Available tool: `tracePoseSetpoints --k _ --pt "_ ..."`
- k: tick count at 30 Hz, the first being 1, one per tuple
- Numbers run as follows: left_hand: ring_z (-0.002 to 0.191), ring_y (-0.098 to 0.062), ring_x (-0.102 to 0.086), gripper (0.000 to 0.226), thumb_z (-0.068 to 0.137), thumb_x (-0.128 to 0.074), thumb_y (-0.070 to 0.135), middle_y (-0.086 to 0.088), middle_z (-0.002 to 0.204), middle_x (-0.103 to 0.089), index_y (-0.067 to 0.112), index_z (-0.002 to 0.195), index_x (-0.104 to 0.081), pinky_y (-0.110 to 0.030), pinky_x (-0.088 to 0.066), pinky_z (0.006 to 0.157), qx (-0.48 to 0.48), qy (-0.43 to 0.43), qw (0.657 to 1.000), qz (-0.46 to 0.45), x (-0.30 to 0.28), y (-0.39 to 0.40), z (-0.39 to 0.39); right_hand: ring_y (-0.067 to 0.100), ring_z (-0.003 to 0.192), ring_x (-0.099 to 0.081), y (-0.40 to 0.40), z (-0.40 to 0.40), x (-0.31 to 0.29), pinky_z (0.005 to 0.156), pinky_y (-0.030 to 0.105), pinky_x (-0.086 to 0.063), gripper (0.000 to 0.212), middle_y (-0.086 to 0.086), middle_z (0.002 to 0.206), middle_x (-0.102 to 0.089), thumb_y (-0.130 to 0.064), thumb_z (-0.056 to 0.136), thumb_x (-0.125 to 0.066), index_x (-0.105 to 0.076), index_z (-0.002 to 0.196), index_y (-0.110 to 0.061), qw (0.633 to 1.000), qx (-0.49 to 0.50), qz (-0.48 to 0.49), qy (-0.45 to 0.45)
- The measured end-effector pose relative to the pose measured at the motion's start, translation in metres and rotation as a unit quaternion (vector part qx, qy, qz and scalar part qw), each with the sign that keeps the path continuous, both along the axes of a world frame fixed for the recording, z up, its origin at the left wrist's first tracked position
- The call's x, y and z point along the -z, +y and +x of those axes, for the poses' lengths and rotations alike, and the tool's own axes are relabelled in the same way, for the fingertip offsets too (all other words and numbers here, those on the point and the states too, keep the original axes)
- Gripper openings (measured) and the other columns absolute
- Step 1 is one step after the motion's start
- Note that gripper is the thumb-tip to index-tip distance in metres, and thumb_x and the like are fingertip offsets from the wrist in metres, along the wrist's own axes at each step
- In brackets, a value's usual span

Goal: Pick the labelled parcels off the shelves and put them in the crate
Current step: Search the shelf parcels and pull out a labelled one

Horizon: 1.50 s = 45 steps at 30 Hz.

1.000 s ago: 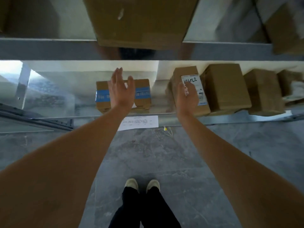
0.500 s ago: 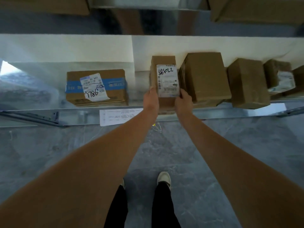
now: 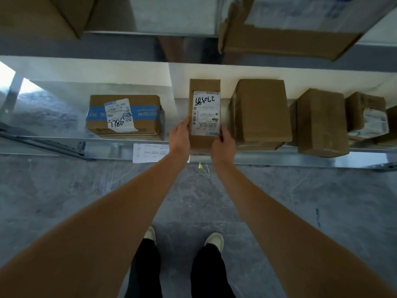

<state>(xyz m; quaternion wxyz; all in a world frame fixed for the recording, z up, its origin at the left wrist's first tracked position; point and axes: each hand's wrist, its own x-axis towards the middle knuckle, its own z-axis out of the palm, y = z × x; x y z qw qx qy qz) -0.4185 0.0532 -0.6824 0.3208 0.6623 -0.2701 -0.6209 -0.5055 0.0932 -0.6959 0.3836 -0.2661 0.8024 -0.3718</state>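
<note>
A narrow, upright brown cardboard parcel (image 3: 204, 87) with a matte, slightly scuffed skin sits at the front of the low, shiny metal shelf (image 3: 322, 161), its near end reaching the shelf's lip. Both bare forearms stretch straight out toward it. The left hand (image 3: 180, 137) clasps the parcel's left edge, thumb lying up along the side, while the right hand (image 3: 223, 143) grips the lower right corner, thumb pressed on the face beside the label and the other fingers hidden behind the carton. Between them the parcel is held on both sides. Its white rectangular shipping label (image 3: 206, 112) carries bold black marker writing that looks like "585022" seen upside down, though I cannot be sure of every digit, above a barcode and fine print too small to read. To the left, well apart, lies a squat cardboard box (image 3: 148, 117) wrapped with a blue tape band and wearing a crinkled, skewed label (image 3: 119, 116) scrawled "7786". Just beside the held parcel on the right stands a larger plain brown box (image 3: 261, 112) with creased clear tape, then another plain brown carton (image 3: 321, 123) overhanging the edge. A white printed paper sheet (image 3: 148, 152) hangs on the shelf's front rail. Below is mottled grey stone-like floor (image 3: 64, 190), black trousers and 2 pale shoes (image 3: 214, 240).
</note>
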Motion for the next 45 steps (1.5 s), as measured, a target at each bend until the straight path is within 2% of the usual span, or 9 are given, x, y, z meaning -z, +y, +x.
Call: tracePoseSetpoints --k 4,9,20,23,30,33,37,41,45 --pt "0.101 -0.017 -0.066 0.033 0.096 -0.045 0.037 -0.002 0.108 -0.071 0.018 0.112 -0.067 -0.034 -0.055 0.09 0.016 -0.037 0.999 0.003 0.009 -0.01 0.004 0.017 0.11 -0.058 -0.01 0.0 0.006 0.09 0.026 -0.05 0.043 0.004 0.127 -0.061 -0.003 0.099 -0.037 -0.05 0.139 -0.016 0.998 -0.06 0.024 -0.006" --pt "0.097 -0.016 -0.063 0.03 0.098 -0.04 0.037 -0.003 0.108 -0.067 0.019 0.107 -0.063 -0.024 -0.05 0.073 0.024 -0.09 0.996 -0.008 0.006 -0.016 -0.001 0.021 0.116 -0.058 -0.016 0.002 -0.001 0.091 0.026 -0.047 0.037 0.007 0.126 -0.061 -0.002 0.098 -0.042 -0.053 0.132 -0.01 0.997 -0.07 0.025 -0.028" --pt "0.11 -0.022 -0.061 0.043 0.092 -0.042 0.03 -0.01 0.122 -0.065 0.013 0.125 -0.062 -0.033 -0.047 0.098 0.038 -0.229 0.945 -0.231 -0.064 -0.006 -0.087 0.022 0.133 -0.044 0.011 -0.102 -0.044 0.105 0.021 -0.028 0.045 0.01 0.144 -0.049 -0.014 0.101 -0.039 -0.04 0.145 -0.007 0.994 -0.042 -0.055 0.086" --pt "0.119 -0.021 -0.056 0.036 0.097 -0.043 0.021 -0.008 0.127 -0.063 0.01 0.126 -0.062 -0.029 -0.042 0.101 0.033 -0.219 0.95 -0.22 -0.065 0.015 -0.121 0.023 0.13 -0.047 0.024 -0.142 -0.04 0.11 0.031 -0.035 0.046 0.009 0.141 -0.051 -0.02 0.099 -0.04 -0.042 0.144 -0.009 0.992 -0.022 -0.049 0.112" --pt "0.122 -0.025 -0.051 0.043 0.1 -0.033 0.026 -0.012 0.131 -0.056 0.005 0.133 -0.052 -0.037 -0.04 0.103 -0.009 -0.149 0.986 -0.078 -0.039 0.044 -0.162 0.021 0.141 -0.034 0.053 -0.213 -0.028 0.113 0.028 -0.025 0.049 0.006 0.153 -0.036 -0.022 0.102 -0.041 -0.034 0.149 -0.011 0.994 -0.06 -0.012 0.092" --pt "0.104 -0.018 -0.044 0.029 0.102 -0.026 0.02 -0.006 0.109 -0.05 0.008 0.112 -0.05 -0.027 -0.033 0.085 -0.018 -0.11 0.994 0.002 -0.023 0.04 -0.164 0.02 0.143 -0.031 0.048 -0.215 -0.02 0.115 0.031 -0.024 0.045 0.005 0.155 -0.035 -0.021 0.103 -0.038 -0.038 0.147 -0.012 0.984 -0.117 -0.022 0.132" --pt "0.117 -0.024 -0.05 0.04 0.099 -0.029 0.027 -0.01 0.119 -0.06 0.007 0.119 -0.057 -0.031 -0.039 0.095 -0.032 -0.034 0.997 0.063 -0.007 0.041 -0.168 0.02 0.148 -0.021 0.033 -0.207 -0.008 0.118 0.032 -0.019 0.047 0.008 0.158 -0.027 -0.025 0.105 -0.033 -0.034 0.149 -0.009 0.953 -0.249 -0.018 0.173" --pt "0.071 -0.007 -0.048 0.03 0.1 -0.028 0.021 0.005 0.077 -0.054 0.019 0.086 -0.054 -0.018 -0.036 0.059 -0.038 -0.02 0.997 0.056 -0.006 0.044 -0.178 0.028 0.15 -0.008 0.031 -0.204 -0.001 0.122 0.04 -0.013 0.059 0.016 0.16 -0.018 -0.042 0.104 -0.03 -0.027 0.151 -0.005 0.928 -0.303 0.043 0.211" --pt "0.085 -0.011 -0.053 0.029 0.094 -0.035 0.023 0.0 0.089 -0.06 0.013 0.1 -0.062 -0.023 -0.04 0.065 -0.042 -0.023 0.998 0.045 -0.013 0.043 -0.185 0.036 0.148 -0.003 0.029 -0.201 -0.012 0.12 0.051 -0.01 0.093 0.022 0.16 -0.007 -0.072 0.086 -0.042 -0.017 0.154 -0.014 0.947 -0.251 0.098 0.174"
